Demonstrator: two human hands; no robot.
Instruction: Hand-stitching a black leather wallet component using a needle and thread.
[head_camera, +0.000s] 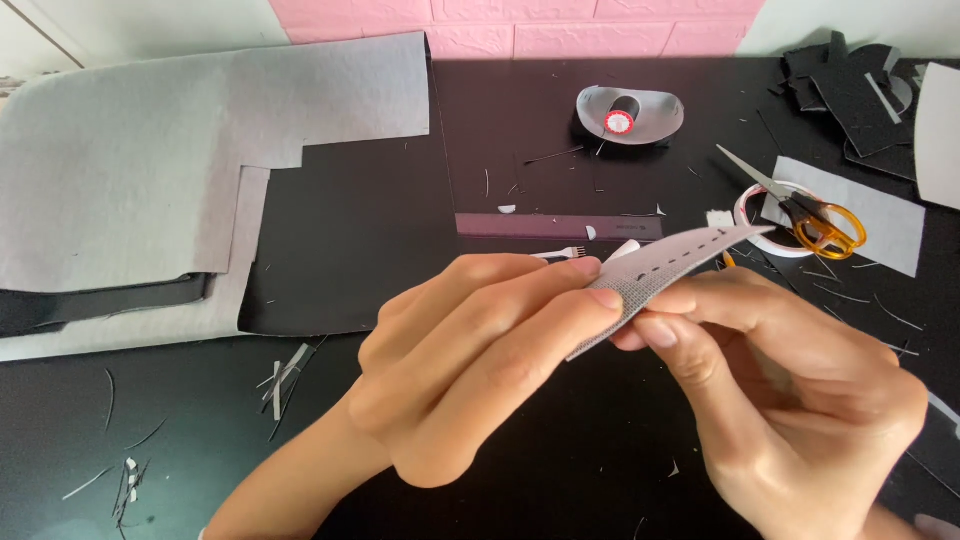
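Both your hands are meeting low in the middle: your left hand (480, 360) and right hand (790, 400) are pinching a grey felt strip (665, 270) with a row of slits, holding it above the black table (560, 450). Orange-handled scissors (815, 220) are lying further back on the right, a thread spool (622, 115) behind them.

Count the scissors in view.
1. The orange-handled scissors lie at right on the black table, across a grey sheet and a tape roll, beyond the right hand. More could be hidden under the scraps.
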